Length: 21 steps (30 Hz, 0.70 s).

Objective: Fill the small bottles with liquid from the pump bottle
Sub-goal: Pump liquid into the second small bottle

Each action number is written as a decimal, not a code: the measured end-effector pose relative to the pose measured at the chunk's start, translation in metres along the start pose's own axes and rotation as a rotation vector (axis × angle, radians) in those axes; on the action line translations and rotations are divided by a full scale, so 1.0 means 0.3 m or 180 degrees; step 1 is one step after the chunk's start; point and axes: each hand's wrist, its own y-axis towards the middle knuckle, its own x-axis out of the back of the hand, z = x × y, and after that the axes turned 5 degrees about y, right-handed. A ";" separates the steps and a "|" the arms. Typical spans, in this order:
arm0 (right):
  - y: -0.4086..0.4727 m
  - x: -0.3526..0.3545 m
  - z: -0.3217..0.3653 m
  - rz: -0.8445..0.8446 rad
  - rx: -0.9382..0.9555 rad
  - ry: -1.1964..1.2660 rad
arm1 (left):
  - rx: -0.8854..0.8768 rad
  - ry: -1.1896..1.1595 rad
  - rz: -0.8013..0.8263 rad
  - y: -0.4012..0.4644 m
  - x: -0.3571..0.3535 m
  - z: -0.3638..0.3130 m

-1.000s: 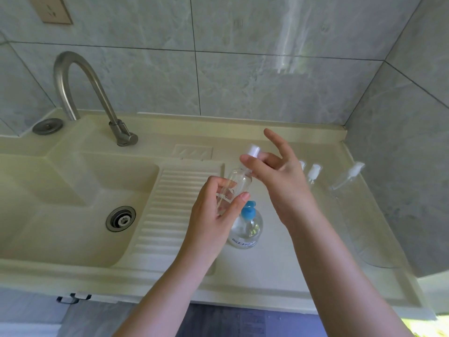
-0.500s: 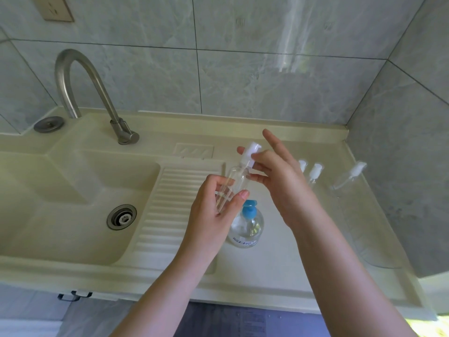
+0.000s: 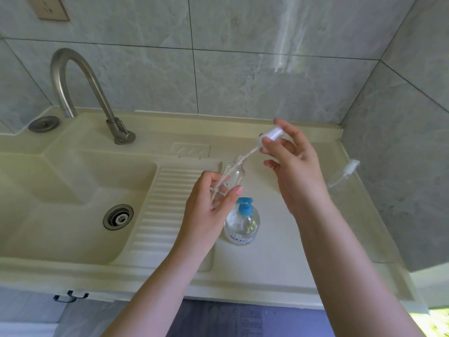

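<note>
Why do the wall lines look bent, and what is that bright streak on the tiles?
Head view: the wide-angle lens bows the tile joints and the sink rim; the pale streak on the wall tile is reflected daylight; a sunlit patch blows out at the bottom right corner.

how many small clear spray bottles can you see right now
2. One small bottle is held in the left hand, its spray cap pulled out by the right hand. Another bottle lies by the right wall. More may be hidden behind the right hand.

Left hand (image 3: 209, 203) raised with fingers curled in a grip, right hand (image 3: 291, 164) higher, fingertips pinching
</note>
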 end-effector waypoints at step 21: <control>-0.261 0.351 -0.356 -0.1632 -0.0629 -0.1475 | 0.0058 0.0024 0.0112 -0.150 0.075 0.071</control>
